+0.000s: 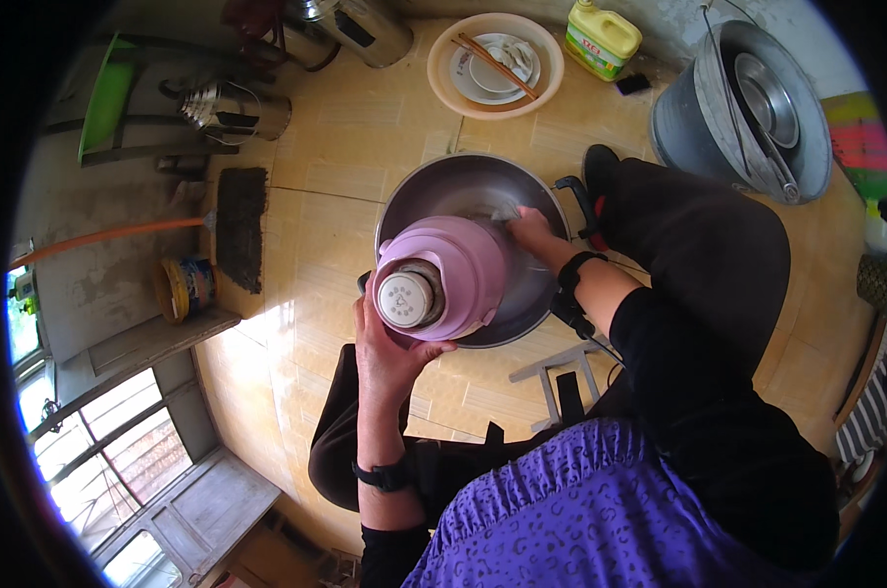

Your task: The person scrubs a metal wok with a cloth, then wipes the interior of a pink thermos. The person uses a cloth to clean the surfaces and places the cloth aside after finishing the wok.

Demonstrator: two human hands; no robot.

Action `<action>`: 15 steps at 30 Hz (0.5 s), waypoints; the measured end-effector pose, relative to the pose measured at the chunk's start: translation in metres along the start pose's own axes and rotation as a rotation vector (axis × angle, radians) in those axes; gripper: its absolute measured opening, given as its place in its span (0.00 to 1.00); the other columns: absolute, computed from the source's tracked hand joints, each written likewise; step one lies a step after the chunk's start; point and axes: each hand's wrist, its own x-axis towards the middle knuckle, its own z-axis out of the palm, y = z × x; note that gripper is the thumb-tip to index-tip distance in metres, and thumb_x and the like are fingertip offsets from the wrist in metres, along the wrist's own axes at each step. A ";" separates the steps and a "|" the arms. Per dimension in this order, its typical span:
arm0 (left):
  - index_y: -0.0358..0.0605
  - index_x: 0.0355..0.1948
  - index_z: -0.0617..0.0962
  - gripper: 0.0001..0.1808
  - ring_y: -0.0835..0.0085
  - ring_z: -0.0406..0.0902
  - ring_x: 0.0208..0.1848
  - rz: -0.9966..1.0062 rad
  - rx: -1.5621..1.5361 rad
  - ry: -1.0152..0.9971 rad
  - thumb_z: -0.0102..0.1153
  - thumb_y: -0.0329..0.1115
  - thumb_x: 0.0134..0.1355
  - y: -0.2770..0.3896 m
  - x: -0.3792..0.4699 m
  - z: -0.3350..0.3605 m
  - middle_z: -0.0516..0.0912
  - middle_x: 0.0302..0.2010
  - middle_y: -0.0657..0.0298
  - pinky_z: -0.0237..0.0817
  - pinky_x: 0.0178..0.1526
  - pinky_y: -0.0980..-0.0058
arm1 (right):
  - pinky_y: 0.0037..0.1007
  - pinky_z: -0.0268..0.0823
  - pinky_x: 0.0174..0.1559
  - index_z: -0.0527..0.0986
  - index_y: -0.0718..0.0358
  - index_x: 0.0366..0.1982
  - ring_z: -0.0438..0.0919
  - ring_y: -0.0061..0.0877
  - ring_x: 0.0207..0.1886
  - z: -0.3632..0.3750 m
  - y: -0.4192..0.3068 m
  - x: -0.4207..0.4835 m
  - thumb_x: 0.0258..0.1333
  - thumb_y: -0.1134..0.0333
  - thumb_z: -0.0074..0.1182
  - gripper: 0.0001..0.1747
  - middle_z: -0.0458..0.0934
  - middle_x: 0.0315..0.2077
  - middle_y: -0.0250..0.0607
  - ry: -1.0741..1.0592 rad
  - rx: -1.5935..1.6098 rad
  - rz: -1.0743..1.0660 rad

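A pink thermos flask [467,268] with a white lid [405,300] stands tilted in a large dark wok [428,180], its top towards me. My left hand [392,353] grips the flask near its top, thumb and fingers spread around the rim. Inside the wok, beside the flask's lower part, my right hand [533,229] is closed on a pale wet cloth [505,212]. What looks like shallow water covers the wok's bottom. The flask hides part of the wok and its own base. A black wok handle [577,197] sticks out near my right knee.
Beyond the wok are a basin [443,95] with dishes and chopsticks, a yellow detergent jug [601,40] and a metal bucket [675,125]. Metal flasks [248,110] and a broom [241,228] stand at the left. A small stool [553,382] lies close to my legs.
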 end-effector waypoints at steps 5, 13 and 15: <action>0.44 0.64 0.65 0.64 0.53 0.71 0.58 -0.015 -0.050 -0.042 0.76 0.65 0.27 -0.005 -0.001 -0.002 0.72 0.54 0.50 0.66 0.57 0.59 | 0.26 0.69 0.46 0.75 0.65 0.48 0.78 0.25 0.40 0.005 -0.066 -0.057 0.53 0.68 0.50 0.20 0.81 0.37 0.41 0.085 0.406 -0.449; 0.41 0.68 0.59 0.65 0.53 0.69 0.62 0.097 -0.080 -0.034 0.78 0.60 0.33 -0.017 -0.001 0.000 0.66 0.60 0.47 0.62 0.62 0.60 | 0.34 0.64 0.57 0.75 0.65 0.48 0.74 0.40 0.52 -0.020 -0.110 -0.191 0.58 0.66 0.50 0.17 0.76 0.45 0.49 0.308 0.396 -0.933; 0.39 0.69 0.56 0.67 0.55 0.67 0.63 0.257 -0.125 0.075 0.78 0.60 0.34 -0.014 0.002 0.002 0.64 0.63 0.47 0.59 0.64 0.61 | 0.32 0.64 0.57 0.76 0.65 0.46 0.72 0.36 0.55 -0.021 -0.113 -0.208 0.60 0.67 0.51 0.14 0.73 0.49 0.46 0.345 0.337 -0.966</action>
